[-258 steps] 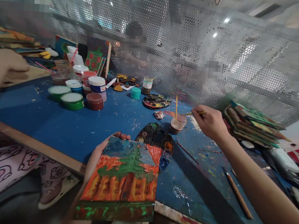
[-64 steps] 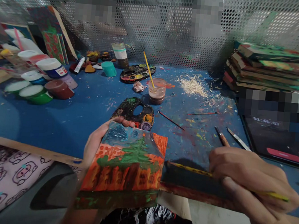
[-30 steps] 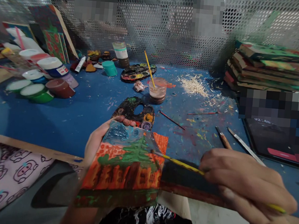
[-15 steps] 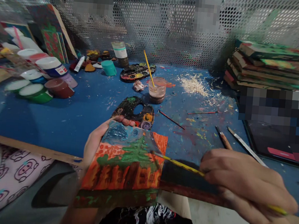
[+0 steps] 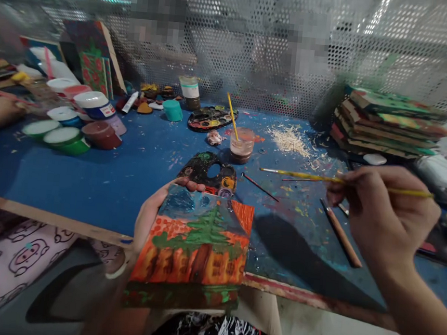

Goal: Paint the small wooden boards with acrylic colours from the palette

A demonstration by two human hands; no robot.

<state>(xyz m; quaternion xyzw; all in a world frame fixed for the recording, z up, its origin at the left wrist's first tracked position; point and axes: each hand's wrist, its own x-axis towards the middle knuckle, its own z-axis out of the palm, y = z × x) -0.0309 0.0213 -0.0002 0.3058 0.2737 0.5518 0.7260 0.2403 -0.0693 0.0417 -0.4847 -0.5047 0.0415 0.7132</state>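
Left hand (image 5: 149, 216) grip clasps painted board (image 5: 196, 248) at near desk (image 5: 89, 176) edge; right hand (image 5: 384, 213) pinches yellow brush (image 5: 297, 174) above desk, clear of board. Surface fully coloured; seemingly only touch-ups left

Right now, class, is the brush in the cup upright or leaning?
Leaning: the brush stands in the cup with its handle slanting up and to the left.
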